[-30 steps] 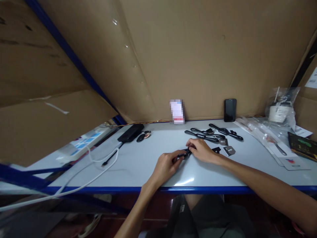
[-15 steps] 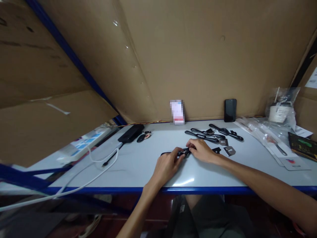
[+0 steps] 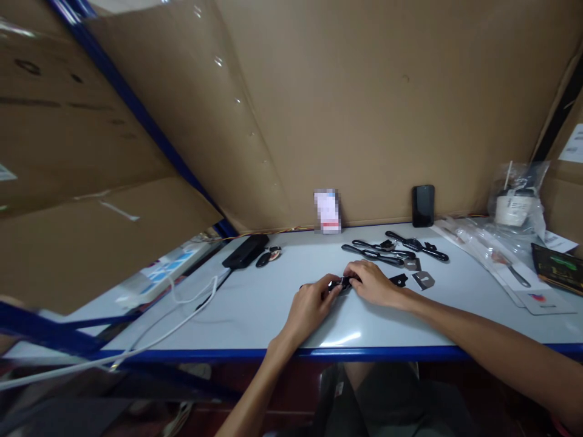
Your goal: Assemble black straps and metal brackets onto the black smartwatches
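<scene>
Over the white tabletop, my left hand point(image 3: 314, 301) and my right hand point(image 3: 371, 282) close their fingers on a black spokeshave point(image 3: 340, 283) from either side. Its middle shows between my fingertips; most of its handles are hidden by my hands. Just right of my right hand lie a small black cap plate point(image 3: 399, 280) and a silver blade point(image 3: 423, 280) with a keyhole slot. Another blade point(image 3: 412, 264) rests a little behind. Farther back are more black spokeshaves point(image 3: 372, 255), one of them point(image 3: 416, 244) to the right.
At the back, a lit phone point(image 3: 328, 211) and a dark phone point(image 3: 423, 206) lean on the cardboard. Plastic-packed tools point(image 3: 496, 261) and a bagged cup point(image 3: 514, 206) stand right. Left are a black adapter point(image 3: 246, 251), keys point(image 3: 268, 256) and a white cable point(image 3: 182, 328).
The view has shifted slightly. Both hands stay on the spokeshave, with only a small shift of the fingers; the parts on the table lie as before.
</scene>
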`<state>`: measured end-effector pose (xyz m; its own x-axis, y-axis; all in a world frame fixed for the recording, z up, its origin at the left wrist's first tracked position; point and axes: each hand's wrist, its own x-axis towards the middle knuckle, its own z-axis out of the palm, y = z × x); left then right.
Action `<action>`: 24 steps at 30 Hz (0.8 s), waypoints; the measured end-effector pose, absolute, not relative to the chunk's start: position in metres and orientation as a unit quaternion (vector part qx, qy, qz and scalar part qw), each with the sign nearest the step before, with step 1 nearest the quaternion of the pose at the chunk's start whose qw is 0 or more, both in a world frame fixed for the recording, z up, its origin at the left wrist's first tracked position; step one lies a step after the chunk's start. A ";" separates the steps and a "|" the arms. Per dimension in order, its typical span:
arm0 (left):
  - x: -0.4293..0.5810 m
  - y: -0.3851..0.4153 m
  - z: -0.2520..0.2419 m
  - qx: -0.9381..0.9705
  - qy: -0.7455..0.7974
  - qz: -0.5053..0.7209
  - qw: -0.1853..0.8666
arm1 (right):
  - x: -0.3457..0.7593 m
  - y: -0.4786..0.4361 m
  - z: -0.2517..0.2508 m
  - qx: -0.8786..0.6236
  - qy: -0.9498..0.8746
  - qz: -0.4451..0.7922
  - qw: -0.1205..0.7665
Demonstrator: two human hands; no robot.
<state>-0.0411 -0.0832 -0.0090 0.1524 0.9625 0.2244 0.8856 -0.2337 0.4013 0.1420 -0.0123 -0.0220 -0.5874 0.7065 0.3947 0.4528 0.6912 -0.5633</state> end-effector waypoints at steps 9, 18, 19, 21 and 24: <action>-0.032 -0.073 0.002 0.735 0.641 0.200 0.100 | 0.141 -0.009 -0.024 -0.333 -0.871 0.197 0.303; -0.034 -0.068 -0.005 0.717 0.637 0.233 0.158 | 0.140 -0.012 -0.021 -0.338 -0.873 0.197 0.290; -0.035 -0.067 -0.005 0.715 0.636 0.236 0.168 | 0.140 -0.012 -0.021 -0.339 -0.873 0.197 0.289; -0.038 -0.065 -0.006 0.712 0.634 0.236 0.188 | 0.141 -0.012 -0.021 -0.339 -0.874 0.196 0.287; -0.042 -0.060 -0.004 0.712 0.633 0.227 0.201 | 0.141 -0.012 -0.022 -0.340 -0.874 0.194 0.288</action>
